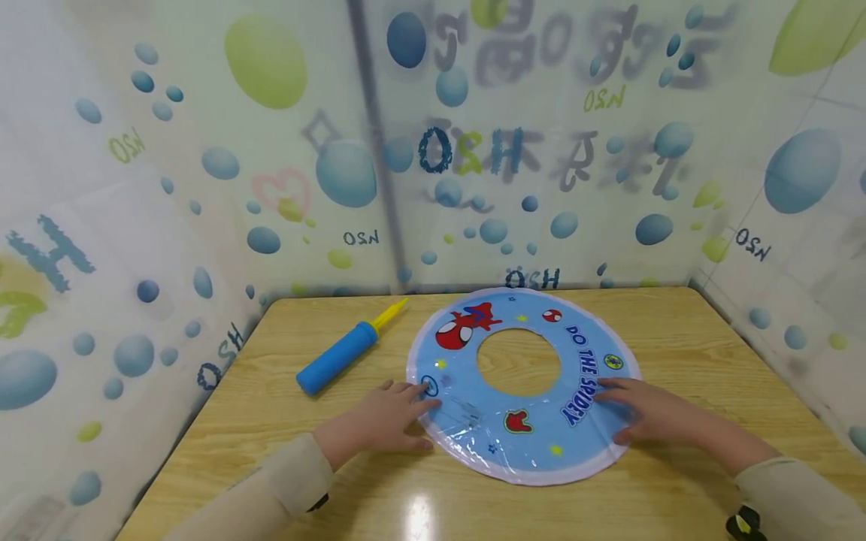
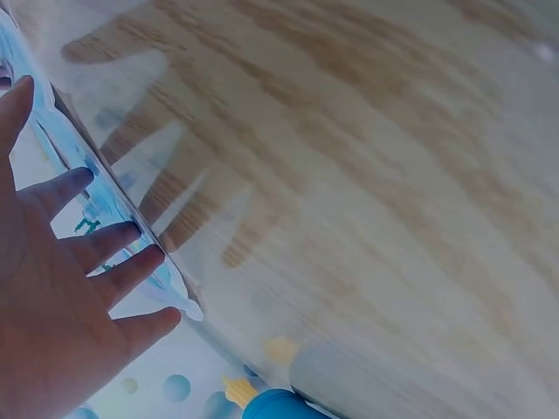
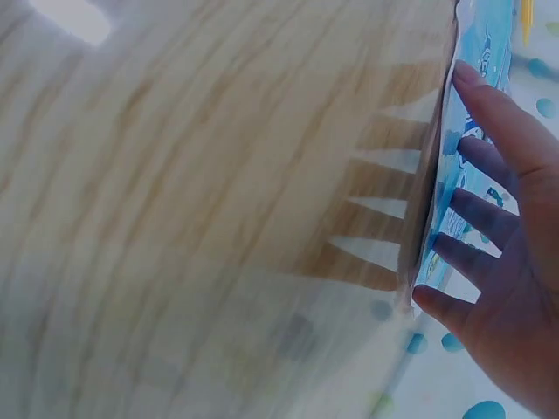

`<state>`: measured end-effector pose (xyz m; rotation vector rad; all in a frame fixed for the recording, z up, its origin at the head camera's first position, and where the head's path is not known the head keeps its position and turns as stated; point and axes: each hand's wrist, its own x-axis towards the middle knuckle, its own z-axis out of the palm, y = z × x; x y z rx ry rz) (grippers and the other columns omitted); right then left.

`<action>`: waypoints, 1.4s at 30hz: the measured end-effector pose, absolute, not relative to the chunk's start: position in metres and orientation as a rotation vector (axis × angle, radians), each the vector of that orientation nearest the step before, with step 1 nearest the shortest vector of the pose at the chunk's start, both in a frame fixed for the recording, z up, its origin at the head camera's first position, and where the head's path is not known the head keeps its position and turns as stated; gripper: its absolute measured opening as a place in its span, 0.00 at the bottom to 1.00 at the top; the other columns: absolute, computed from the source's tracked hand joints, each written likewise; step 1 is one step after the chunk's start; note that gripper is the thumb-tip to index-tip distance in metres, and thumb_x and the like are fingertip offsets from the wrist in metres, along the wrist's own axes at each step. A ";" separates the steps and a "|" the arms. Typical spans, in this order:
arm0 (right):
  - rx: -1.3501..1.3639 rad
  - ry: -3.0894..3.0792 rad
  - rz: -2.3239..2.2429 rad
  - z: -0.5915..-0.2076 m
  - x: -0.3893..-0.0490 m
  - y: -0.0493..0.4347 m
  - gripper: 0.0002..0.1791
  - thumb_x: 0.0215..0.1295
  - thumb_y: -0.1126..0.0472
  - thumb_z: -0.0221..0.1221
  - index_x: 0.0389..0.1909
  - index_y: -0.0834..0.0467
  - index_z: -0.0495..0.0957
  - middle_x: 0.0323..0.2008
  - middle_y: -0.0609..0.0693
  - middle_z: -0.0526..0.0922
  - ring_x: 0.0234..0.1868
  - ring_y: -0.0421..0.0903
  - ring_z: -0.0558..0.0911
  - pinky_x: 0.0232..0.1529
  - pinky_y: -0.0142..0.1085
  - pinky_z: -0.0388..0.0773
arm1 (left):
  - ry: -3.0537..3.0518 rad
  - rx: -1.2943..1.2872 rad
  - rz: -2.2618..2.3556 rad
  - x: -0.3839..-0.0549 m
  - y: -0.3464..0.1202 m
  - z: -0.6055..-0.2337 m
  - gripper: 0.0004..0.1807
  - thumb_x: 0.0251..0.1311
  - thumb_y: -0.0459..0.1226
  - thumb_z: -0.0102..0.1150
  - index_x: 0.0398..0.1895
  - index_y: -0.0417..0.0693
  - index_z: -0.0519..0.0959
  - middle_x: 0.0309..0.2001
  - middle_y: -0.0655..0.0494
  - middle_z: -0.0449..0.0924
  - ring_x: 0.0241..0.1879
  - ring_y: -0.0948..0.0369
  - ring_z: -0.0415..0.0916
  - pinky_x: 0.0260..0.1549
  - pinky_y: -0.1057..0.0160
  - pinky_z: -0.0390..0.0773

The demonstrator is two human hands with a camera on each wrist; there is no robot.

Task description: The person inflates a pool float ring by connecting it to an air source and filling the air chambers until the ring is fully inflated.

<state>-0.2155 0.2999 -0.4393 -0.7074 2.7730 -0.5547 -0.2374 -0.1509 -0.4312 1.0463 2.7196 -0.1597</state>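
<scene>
A flat, deflated swim ring (image 1: 541, 451) lies on the wooden table in the head view, light blue with a pale pink rim, red cartoon prints and "DO THE SPIDEY" lettering. My left hand (image 1: 389, 417) is at its left edge, fingers spread, the fingertips at the rim. On the opposite side my right hand (image 1: 652, 412) rests its spread fingers on the ring's right part. Both wrist views show the fingers apart along the ring's edge, the left hand (image 2: 61, 271) and the right hand (image 3: 511, 227) alike. Neither hand grips anything.
A blue hand pump (image 1: 338, 358) with a yellow nozzle lies left of the ring on the table (image 1: 710, 338). Behind and on both sides hangs a curtain (image 1: 473, 210) printed with blue and green bubbles and "H2O" lettering.
</scene>
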 end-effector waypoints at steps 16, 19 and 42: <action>-0.684 2.804 -0.489 -0.426 -0.212 0.278 0.40 0.50 0.39 0.71 0.61 0.55 0.75 0.66 0.61 0.67 0.65 0.67 0.65 0.61 0.61 0.63 | 2.820 0.917 -0.136 -0.262 -0.142 -0.432 0.41 0.57 0.66 0.56 0.71 0.60 0.66 0.71 0.52 0.62 0.69 0.48 0.58 0.63 0.35 0.54; -0.742 2.800 -0.483 -0.426 -0.212 0.261 0.42 0.51 0.38 0.70 0.64 0.55 0.73 0.67 0.60 0.67 0.66 0.65 0.65 0.62 0.60 0.62 | 2.807 0.896 -0.133 -0.265 -0.141 -0.433 0.43 0.56 0.68 0.54 0.73 0.60 0.63 0.73 0.53 0.58 0.71 0.48 0.55 0.64 0.36 0.53; -0.862 2.702 -0.408 -0.441 -0.207 0.232 0.44 0.52 0.38 0.68 0.70 0.48 0.67 0.72 0.55 0.61 0.71 0.62 0.58 0.65 0.61 0.56 | 2.723 0.886 -0.159 -0.271 -0.120 -0.438 0.52 0.54 0.73 0.47 0.77 0.56 0.55 0.77 0.51 0.47 0.74 0.47 0.46 0.67 0.42 0.51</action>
